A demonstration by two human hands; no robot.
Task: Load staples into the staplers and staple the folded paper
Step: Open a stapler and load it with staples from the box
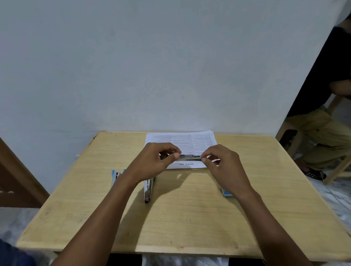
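Note:
A dark stapler (189, 157) is held level above the table, between both hands. My left hand (155, 159) grips its left end with thumb and fingers. Pinching its right end is my right hand (221, 161); whether a strip of staples is in those fingers I cannot tell. Under the hands lies a printed white folded paper (183, 141) at the far middle of the table. A second stapler (148, 190), silver and opened out, lies below my left wrist. A third stapler (116, 175), light blue, lies to the left. A small teal staple box (226, 193) peeks out beside my right wrist.
The light wooden table (193, 217) stands against a pale wall. At the right, a person in a dark shirt (324, 87) sits on a wooden stool. A brown door edge (11, 174) is at the left.

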